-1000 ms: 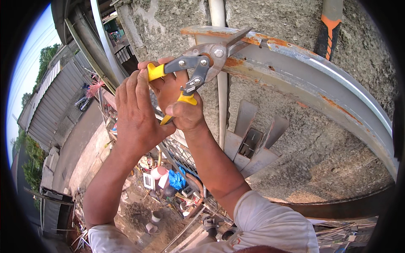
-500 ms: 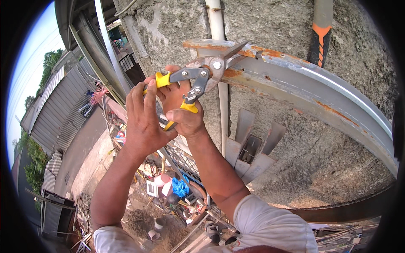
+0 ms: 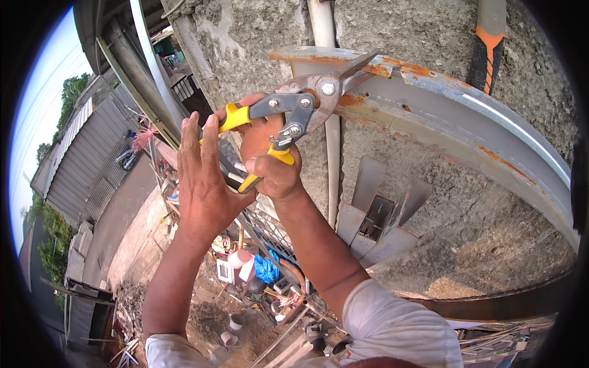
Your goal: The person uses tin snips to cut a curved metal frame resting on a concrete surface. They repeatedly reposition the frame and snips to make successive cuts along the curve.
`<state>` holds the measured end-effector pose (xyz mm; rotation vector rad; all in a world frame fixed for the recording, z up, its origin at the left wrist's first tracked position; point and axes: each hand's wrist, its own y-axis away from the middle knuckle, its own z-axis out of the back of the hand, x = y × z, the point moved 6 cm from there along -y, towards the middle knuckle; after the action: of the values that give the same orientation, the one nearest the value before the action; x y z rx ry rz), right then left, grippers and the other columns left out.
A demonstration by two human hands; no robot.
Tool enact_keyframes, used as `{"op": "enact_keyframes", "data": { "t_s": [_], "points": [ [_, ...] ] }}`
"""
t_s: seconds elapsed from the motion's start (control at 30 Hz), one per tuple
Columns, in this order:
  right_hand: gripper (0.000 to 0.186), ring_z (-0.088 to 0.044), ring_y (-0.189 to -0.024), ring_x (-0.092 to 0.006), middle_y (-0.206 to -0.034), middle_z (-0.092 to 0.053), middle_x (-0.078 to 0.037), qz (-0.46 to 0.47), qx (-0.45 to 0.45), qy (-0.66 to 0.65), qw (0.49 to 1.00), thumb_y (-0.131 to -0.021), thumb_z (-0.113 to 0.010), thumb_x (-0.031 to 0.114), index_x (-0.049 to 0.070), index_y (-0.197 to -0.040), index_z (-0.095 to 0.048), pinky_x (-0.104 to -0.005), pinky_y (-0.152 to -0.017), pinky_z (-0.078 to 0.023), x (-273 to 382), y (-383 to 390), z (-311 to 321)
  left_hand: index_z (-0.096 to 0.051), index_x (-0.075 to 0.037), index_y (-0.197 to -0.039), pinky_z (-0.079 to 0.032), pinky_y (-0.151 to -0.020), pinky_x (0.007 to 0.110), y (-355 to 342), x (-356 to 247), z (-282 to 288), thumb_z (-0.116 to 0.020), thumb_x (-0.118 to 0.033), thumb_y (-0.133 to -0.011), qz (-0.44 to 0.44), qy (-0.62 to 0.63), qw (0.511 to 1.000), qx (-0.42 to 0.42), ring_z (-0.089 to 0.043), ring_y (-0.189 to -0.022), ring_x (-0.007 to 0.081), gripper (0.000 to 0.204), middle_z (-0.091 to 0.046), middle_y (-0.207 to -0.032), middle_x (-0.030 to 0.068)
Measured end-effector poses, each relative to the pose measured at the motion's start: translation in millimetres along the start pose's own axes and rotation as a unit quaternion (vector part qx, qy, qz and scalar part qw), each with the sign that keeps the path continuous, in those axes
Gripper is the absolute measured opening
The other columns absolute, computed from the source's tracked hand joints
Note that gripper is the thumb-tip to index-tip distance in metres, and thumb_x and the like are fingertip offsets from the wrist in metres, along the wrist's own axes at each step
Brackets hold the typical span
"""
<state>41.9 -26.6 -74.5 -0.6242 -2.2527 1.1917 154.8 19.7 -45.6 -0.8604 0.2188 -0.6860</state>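
My right hand (image 3: 276, 168) is wrapped around the yellow-and-grey handles of tin snips (image 3: 307, 101), its thumb over the lower handle. The handles stand apart. The snips' blades lie at the upper flange of a grey, rust-stained metal channel (image 3: 454, 126), near its left end; a notch or break shows in the flange just right of them. My left hand (image 3: 199, 190) is open, its fingers stretched upward beside the upper handle. The base of its thumb is by the end of the lower handle; whether it touches is hard to make out.
A rough concrete wall (image 3: 257, 37) stands behind, with a white pipe (image 3: 332, 165) running down it. An orange-and-black handled tool (image 3: 488, 55) is at upper right. Bent metal plates around a wall opening (image 3: 377, 218) stick out below the channel. Clutter with a blue bag (image 3: 266, 268) lies below.
My left hand's fingers have straightened and moved slightly away from the upper handle. My right hand keeps its grip on the tin snips. The whole view has shifted slightly.
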Motion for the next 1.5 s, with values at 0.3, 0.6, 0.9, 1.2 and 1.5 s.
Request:
{"op": "enact_keyframes", "data": {
  "t_s": [0.3, 0.6, 0.9, 1.2, 1.5],
  "points": [
    [0.115, -0.031, -0.149, -0.0330, -0.156, -0.036, -0.023, -0.043, 0.009, -0.016, 0.999, -0.060, -0.074, 0.020, 0.002, -0.158, -0.017, -0.0446, -0.126, -0.013, -8.1, -2.4, -15.8, -0.015, -0.016, -0.161, -0.038, -0.112, 0.055, -16.6, 11.5, 2.7, -0.091, -0.008, -0.051, -0.031, 0.106, 0.994, 0.026, -0.035, -0.135, 0.0460, 0.134, -0.033, -0.144, 0.0230],
    [0.122, -0.028, -0.151, -0.0311, -0.162, -0.028, -0.018, -0.106, 0.049, -0.078, 0.990, -0.057, -0.074, 0.021, 0.003, -0.161, -0.013, -0.0426, -0.125, -0.016, -4.2, -1.7, -28.5, -0.023, -0.011, -0.159, -0.028, -0.118, 0.053, -12.8, -4.4, 36.1, -0.093, -0.019, -0.050, -0.048, 0.006, 0.999, -0.002, -0.038, -0.137, 0.0385, 0.129, -0.036, -0.152, 0.0180],
    [0.116, -0.029, -0.150, -0.0315, -0.158, -0.031, -0.018, -0.056, 0.028, -0.115, 0.991, -0.056, -0.072, 0.017, 0.004, -0.158, -0.018, -0.0421, -0.124, -0.021, -2.3, -7.5, -41.0, -0.025, -0.008, -0.159, -0.036, -0.116, 0.051, -25.1, 13.6, 55.5, -0.097, -0.046, -0.054, -0.076, 0.080, 0.994, -0.005, -0.035, -0.143, 0.0385, 0.133, -0.038, -0.153, 0.0194],
    [0.102, -0.037, -0.142, -0.0340, -0.146, -0.039, -0.021, -0.053, 0.039, -0.163, 0.984, -0.059, -0.069, 0.014, 0.009, -0.152, -0.028, -0.0470, -0.124, -0.025, -1.3, -11.0, -51.0, -0.025, -0.024, -0.160, -0.031, -0.117, 0.058, -14.5, -7.8, 52.8, -0.093, -0.015, -0.046, -0.052, -0.083, 0.995, 0.024, -0.033, -0.142, 0.0448, 0.133, -0.033, -0.151, 0.0201],
    [0.081, -0.046, -0.131, -0.0355, -0.122, -0.051, -0.017, -0.050, 0.077, -0.122, 0.988, -0.063, -0.074, 0.015, 0.010, -0.136, -0.039, -0.0495, -0.119, -0.031, -5.8, -5.1, -33.0, -0.038, -0.016, -0.153, -0.043, -0.100, 0.052, -8.6, -9.6, 35.0, -0.085, -0.006, -0.047, -0.064, 0.057, 0.996, 0.003, -0.049, -0.117, 0.0393, 0.116, -0.049, -0.127, 0.0166]
  ]
}}
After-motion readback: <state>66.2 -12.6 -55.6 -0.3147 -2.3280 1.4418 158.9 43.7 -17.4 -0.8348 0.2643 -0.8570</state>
